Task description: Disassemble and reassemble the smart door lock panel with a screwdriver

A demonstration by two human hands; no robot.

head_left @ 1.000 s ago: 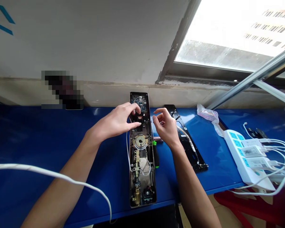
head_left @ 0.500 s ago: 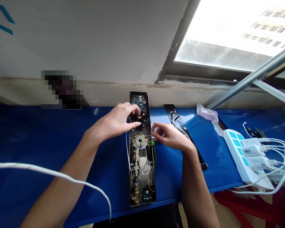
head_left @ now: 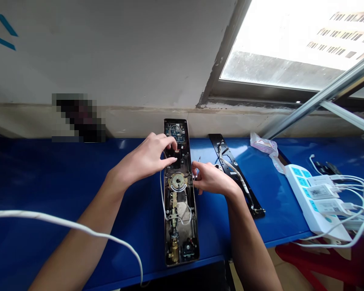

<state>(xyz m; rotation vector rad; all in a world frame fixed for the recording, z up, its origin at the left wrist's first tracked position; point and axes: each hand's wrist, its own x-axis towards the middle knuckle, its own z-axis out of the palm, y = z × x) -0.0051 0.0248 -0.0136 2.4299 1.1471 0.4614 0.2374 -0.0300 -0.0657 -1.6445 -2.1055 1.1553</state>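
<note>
Blue desk [head_left: 48, 182] beneath a bright window [head_left: 291, 44], seen from above. Right hand [head_left: 212, 180] at the right edge of an opened electronic door lock [head_left: 178, 210], its grip drawn together beside a thin metal pin [head_left: 198, 161]; whether clamped on that pin, impossible to tell. Left hand [head_left: 144, 159] curved over the lock's upper half, grip apart, fingertips resting on the dark inner panel, seemingly to steady the casing. Lock lying flat and lengthwise between both hands, insides facing up within easy reach: circuit board [head_left: 176, 131] at the far end, round brass-coloured mechanism [head_left: 177, 182] near the middle, white wire [head_left: 161, 194] along the left side. Just right of the lock, a black metal mounting plate [head_left: 227, 149] carrying a white cable. Farther right, a pink plastic packet [head_left: 262, 143] and a white power strip [head_left: 303, 194] with 3 plug-in adapters. Another white cable [head_left: 63, 221] across the left forearm.
</note>
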